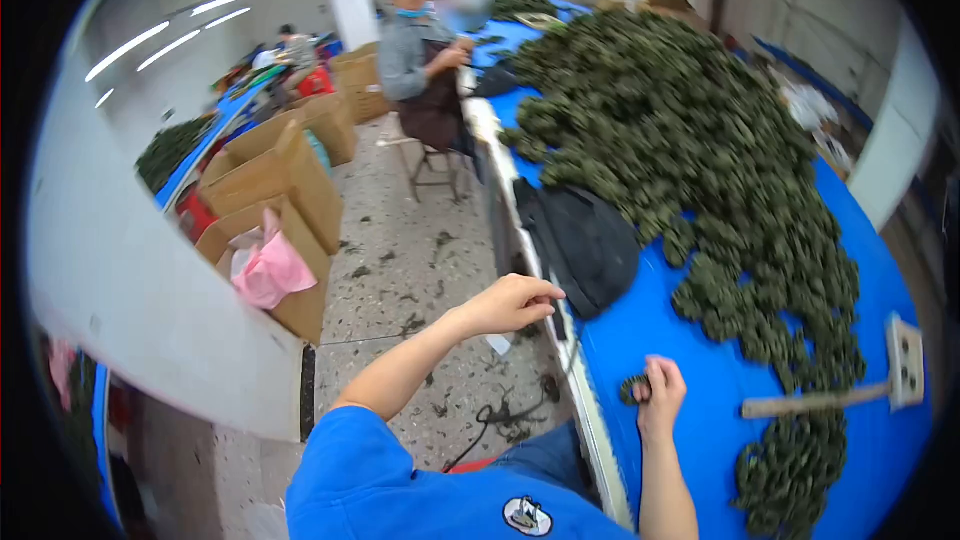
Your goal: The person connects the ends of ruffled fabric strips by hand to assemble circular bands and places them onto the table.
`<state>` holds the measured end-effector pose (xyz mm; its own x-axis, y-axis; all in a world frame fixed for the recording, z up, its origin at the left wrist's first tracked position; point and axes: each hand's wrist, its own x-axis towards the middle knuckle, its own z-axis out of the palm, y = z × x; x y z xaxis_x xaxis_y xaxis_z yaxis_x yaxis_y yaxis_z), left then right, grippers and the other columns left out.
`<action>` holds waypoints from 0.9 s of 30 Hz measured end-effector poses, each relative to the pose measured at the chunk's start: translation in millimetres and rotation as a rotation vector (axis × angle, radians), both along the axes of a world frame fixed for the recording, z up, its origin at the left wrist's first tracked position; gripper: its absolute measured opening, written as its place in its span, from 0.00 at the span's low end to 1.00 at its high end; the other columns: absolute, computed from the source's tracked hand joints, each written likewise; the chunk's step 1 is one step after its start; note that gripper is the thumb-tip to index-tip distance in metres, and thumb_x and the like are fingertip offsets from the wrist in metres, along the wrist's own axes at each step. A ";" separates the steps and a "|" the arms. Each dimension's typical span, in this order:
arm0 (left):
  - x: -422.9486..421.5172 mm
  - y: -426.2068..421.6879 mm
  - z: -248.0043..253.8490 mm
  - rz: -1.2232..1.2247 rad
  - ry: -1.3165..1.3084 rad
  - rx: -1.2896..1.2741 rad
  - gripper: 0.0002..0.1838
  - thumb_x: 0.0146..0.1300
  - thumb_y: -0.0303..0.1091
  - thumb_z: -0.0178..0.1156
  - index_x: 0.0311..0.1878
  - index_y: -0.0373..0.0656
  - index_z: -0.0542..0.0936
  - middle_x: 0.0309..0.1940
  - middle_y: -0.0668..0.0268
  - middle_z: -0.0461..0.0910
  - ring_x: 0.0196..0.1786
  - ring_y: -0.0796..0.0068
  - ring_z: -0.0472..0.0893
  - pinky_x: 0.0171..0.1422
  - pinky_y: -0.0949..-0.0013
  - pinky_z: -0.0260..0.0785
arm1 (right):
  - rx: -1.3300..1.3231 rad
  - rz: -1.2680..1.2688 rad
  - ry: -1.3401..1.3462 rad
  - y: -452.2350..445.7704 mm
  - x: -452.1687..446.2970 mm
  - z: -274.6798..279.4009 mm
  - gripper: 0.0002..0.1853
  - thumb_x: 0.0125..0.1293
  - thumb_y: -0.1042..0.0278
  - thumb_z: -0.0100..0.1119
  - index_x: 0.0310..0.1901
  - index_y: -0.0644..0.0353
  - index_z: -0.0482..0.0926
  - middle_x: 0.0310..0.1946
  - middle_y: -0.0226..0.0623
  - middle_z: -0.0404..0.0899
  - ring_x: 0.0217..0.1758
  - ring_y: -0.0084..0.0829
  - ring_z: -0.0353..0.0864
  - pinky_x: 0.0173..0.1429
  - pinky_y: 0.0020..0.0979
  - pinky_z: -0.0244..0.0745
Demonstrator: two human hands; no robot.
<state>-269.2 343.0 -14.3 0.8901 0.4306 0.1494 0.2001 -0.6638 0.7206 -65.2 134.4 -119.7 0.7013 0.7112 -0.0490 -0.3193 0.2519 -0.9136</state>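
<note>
My right hand [661, 390] is closed on a small dark green coil [631, 390], just over the blue tabletop [620, 340] near its front edge. Farther left, my left hand [515, 302] hangs by the table edge beside a black bag [580, 245], its fingers bent together; what they hold, if anything, is too small to make out. A large heap of dark green coils [690, 110] covers much of the table beyond the bag and runs down its right side.
A wooden stick with a pale block [906, 362] lies at the right. A person [420, 70] sits at the table's far left side. Cardboard boxes [290, 180], one holding pink cloth [272, 273], stand at left near a white pillar [150, 260].
</note>
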 end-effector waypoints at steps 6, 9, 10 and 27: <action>80.3 -73.9 -21.1 -0.392 -0.013 0.018 0.13 0.58 0.25 0.57 0.47 0.38 0.79 0.30 0.65 0.79 0.26 0.74 0.73 0.30 0.73 0.64 | -0.170 -0.084 0.097 -24.6 -2.9 15.7 0.08 0.62 0.66 0.58 0.36 0.61 0.78 0.21 0.29 0.71 0.19 0.18 0.65 0.24 0.19 0.61; 113.4 -108.8 -29.7 -0.495 -0.012 0.008 0.15 0.56 0.24 0.58 0.48 0.41 0.79 0.30 0.65 0.79 0.26 0.74 0.73 0.30 0.73 0.64 | -0.175 -0.069 0.171 -63.8 -1.7 20.2 0.07 0.63 0.67 0.58 0.38 0.61 0.77 0.19 0.28 0.69 0.20 0.17 0.64 0.25 0.19 0.62; 123.5 -117.4 -32.0 -0.537 -0.010 0.003 0.15 0.56 0.24 0.58 0.48 0.41 0.79 0.30 0.65 0.79 0.26 0.74 0.73 0.30 0.73 0.64 | -0.184 -0.062 0.171 -75.8 -1.1 24.7 0.07 0.63 0.68 0.57 0.39 0.62 0.76 0.19 0.28 0.68 0.21 0.17 0.64 0.26 0.19 0.62; 199.9 -247.9 -76.1 -0.639 0.072 -0.236 0.11 0.60 0.28 0.56 0.46 0.38 0.79 0.34 0.64 0.82 0.27 0.74 0.76 0.30 0.73 0.68 | -0.058 -0.442 0.137 -219.8 -10.2 8.6 0.11 0.59 0.80 0.54 0.45 0.65 0.74 0.22 0.33 0.72 0.22 0.21 0.68 0.27 0.21 0.67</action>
